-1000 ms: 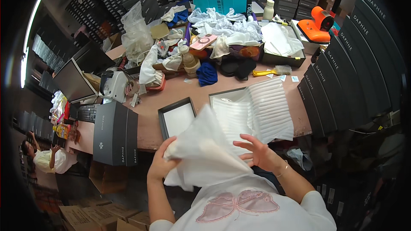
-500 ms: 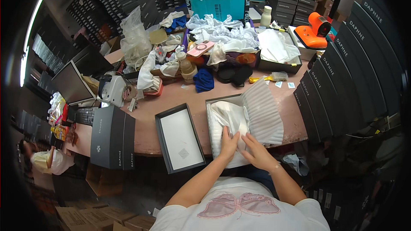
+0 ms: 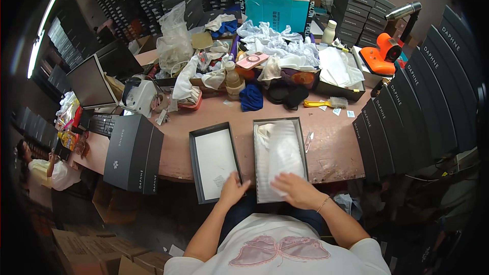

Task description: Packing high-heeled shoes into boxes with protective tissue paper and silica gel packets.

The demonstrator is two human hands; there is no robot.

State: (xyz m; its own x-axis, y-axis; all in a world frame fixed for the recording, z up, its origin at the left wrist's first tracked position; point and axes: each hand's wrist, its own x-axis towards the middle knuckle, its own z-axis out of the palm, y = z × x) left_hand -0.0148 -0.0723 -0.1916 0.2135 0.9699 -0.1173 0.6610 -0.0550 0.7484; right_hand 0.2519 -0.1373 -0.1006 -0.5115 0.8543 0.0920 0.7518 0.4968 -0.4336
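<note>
A grey shoe box (image 3: 256, 173) stands at the table's front edge, with white ribbed foam wrap (image 3: 285, 147) folded over its contents. White tissue paper (image 3: 264, 133) shows at its far left corner; what lies beneath is hidden. My right hand (image 3: 298, 191) lies with outstretched fingers on the near end of the wrap, slightly blurred. To the left lies the box lid (image 3: 216, 155), its white inside facing up. My left hand (image 3: 234, 191) is at the lid's near right corner, thumb and fingers apart on either side of its edge.
Thread snips (image 3: 309, 141) lie right of the box. Stacked shoe boxes (image 3: 397, 117) rise at the right, others (image 3: 132, 155) at the left. Farther back are a yellow-handled brush (image 3: 326, 103), a blue cloth (image 3: 251, 98) and a heap of white paper (image 3: 277, 38). A person (image 3: 53, 173) sits far left.
The foam wrap, spread out to the right before, now lies folded inside the box over the tissue. My left hand has moved from the box to the lid. The snips have come into sight.
</note>
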